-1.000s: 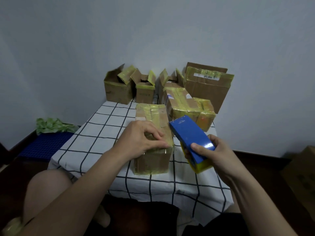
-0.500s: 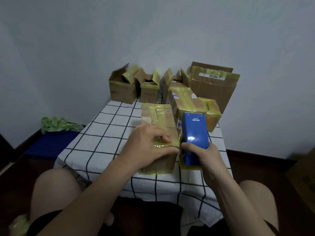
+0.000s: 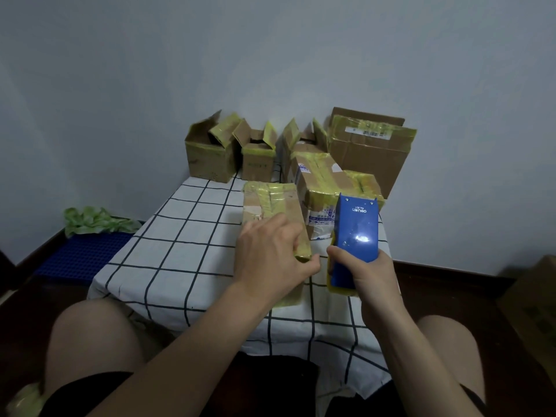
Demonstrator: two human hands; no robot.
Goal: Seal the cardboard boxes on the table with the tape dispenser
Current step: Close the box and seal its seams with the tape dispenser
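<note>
Blue tape dispenser [image 3: 356, 230] is sitting in my right hand [image 3: 371, 276], fingers curling round its handle, just beside the long box [image 3: 270, 206] lying on the checked bench [image 3: 180, 236]. My left hand [image 3: 269, 255] is gripping that box's near end. Open boxes [image 3: 210, 155] are standing at the far edge.

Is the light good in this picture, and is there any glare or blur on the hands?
Head view: dim, even room light with weak shadows; one bright glare spot on the blue tape dispenser held by the right hand; same view, the left hand on the nearest box shows no clear motion blur; slightly soft overall.
</note>
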